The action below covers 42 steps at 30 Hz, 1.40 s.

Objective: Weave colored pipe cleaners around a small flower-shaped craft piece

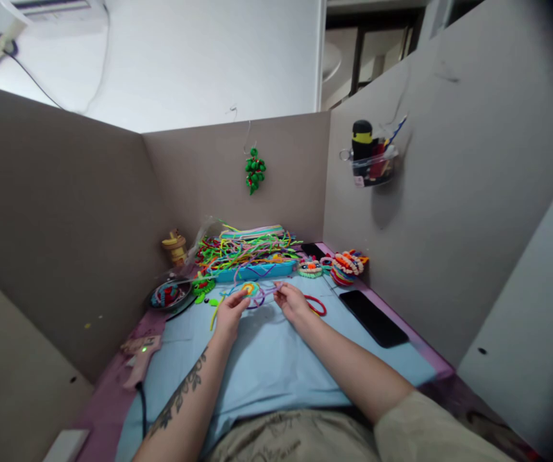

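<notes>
My left grip pinches shut on the coiled pipe-cleaner disc; my right grip pinches its lilac tail. The tail wants tension, laid flat against the coil, above the surface.

Coil, in the grip: fuzzy, matt pile.
Mat, under the grip: smooth, matt sheet.
Stem heap, beyond the grip: fuzzy.
Phone, right of the grip: glossy face.
Spool, left of the grip: bare wood.
</notes>
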{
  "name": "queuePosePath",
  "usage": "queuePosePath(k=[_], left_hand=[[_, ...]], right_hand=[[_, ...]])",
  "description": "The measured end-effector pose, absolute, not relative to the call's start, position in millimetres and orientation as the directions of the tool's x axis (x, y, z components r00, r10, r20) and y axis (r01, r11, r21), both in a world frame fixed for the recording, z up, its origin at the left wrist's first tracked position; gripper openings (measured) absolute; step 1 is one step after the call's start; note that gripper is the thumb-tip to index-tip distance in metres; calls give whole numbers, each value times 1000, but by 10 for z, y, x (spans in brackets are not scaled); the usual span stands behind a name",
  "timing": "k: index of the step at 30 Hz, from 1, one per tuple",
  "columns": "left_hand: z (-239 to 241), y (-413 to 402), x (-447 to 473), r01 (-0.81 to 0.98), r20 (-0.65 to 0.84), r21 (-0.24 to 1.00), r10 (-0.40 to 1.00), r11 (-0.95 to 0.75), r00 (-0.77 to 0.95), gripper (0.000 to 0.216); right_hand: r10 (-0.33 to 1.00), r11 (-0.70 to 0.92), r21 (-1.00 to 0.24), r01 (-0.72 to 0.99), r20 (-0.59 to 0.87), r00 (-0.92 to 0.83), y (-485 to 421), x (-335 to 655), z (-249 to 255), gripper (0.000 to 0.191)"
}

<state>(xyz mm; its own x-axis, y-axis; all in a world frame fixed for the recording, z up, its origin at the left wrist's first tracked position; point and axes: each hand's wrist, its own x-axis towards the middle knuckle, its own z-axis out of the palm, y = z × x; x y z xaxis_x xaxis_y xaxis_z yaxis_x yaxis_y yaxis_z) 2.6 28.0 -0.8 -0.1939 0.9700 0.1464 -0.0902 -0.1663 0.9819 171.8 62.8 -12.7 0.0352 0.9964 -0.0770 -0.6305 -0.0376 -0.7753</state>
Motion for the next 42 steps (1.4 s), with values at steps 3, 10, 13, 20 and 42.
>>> queuePosePath(k=[3,10,13,20,42], left_hand=[[16,264,39,-103,140,981,971,-163,-196,42],[22,255,50,-143,120,979,977,-146,-176,42],[8,269,39,-135,112,981,977,-138,-182,47],[-47,318,2,-177,113,973,977,-146,-182,53],[-38,308,20,-194,99,973,985,-126,-143,48]], right_hand=[[994,-59,-800,-597,-101,37,638,1704,-154,9],[991,112,-906,-408,71,116,585,1691,-122,6],[957,276,-940,-200,251,143,555,1716,-82,10],[947,305,-951,-38,299,117,570,1743,-114,17],[997,-77,-864,-497,-77,-20,562,1712,-73,17]])
